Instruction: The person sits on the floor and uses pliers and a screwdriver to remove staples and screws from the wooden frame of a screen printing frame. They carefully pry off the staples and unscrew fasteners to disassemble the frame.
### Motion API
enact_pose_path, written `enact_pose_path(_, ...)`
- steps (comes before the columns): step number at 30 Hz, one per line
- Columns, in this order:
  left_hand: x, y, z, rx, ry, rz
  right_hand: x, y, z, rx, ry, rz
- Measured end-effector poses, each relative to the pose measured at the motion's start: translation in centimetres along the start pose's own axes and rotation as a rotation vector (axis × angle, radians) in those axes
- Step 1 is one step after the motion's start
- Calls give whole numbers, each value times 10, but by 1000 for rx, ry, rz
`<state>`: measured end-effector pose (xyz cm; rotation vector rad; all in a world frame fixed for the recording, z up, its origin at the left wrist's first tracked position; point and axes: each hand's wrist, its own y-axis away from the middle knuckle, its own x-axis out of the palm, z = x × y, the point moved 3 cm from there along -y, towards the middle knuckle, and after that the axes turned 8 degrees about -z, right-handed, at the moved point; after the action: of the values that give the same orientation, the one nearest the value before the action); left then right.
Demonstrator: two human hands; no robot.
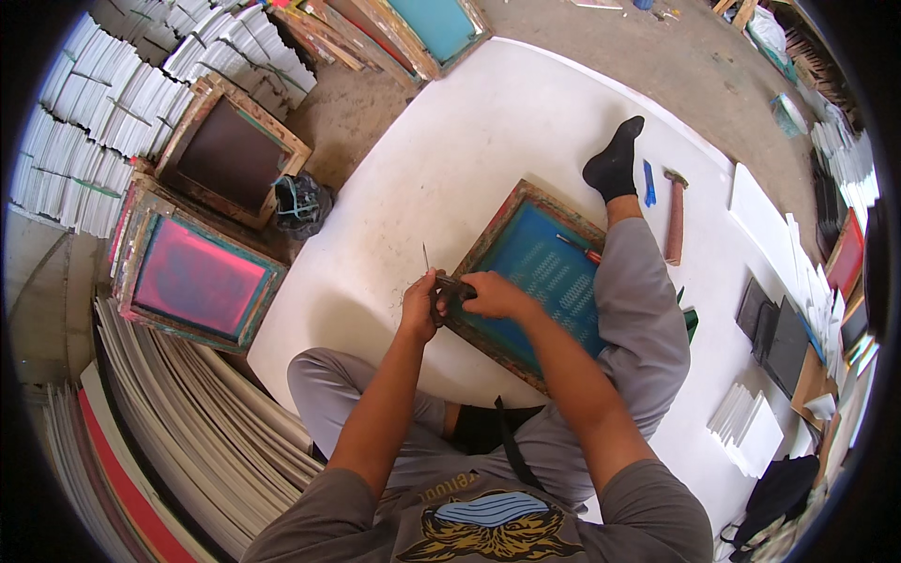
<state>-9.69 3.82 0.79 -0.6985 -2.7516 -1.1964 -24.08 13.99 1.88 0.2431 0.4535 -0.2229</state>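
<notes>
A wooden screen-printing frame with blue mesh [544,272] lies flat on a white board [450,159] spread over the floor, toward the board's right half, with its near-left corner under both hands. The right hand [493,293] is closed over a dark pair of pliers [449,287] at that corner of the frame, its grip pressed together around the handles. The left hand [419,302] is just beside it, fingers curled and touching the same tool and the frame's edge; whether its grip pinches anything small cannot be told. A thin nail or pin [424,256] stands upright on the board just past the left hand. An orange-handled tool [579,248] rests on the blue mesh. The person's right leg in grey trousers crosses the frame's right side, ending in a black sock [615,164]. Near the board's right edge lie a blue marker [649,183] and a hammer [674,216]. Off the board's left edge, a frame with pink mesh [197,277] and a frame with dark mesh [230,150] lean against stacks of white sheets [103,131], with a dark bag [300,202] between them and the board.
</notes>
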Motion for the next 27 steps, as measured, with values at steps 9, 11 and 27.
enact_pose_path(9, -34, -16, 2, 41, -51, -162, 2, -2, -1, 178, -342, 136)
enact_pose_path(11, -47, -21, 2, 46, -57, -268, -7, -2, -5, 382, -526, 14)
enact_pose_path(27, -25, -16, -7, 92, -247, -227, -51, -20, -72, 474, -1236, -379)
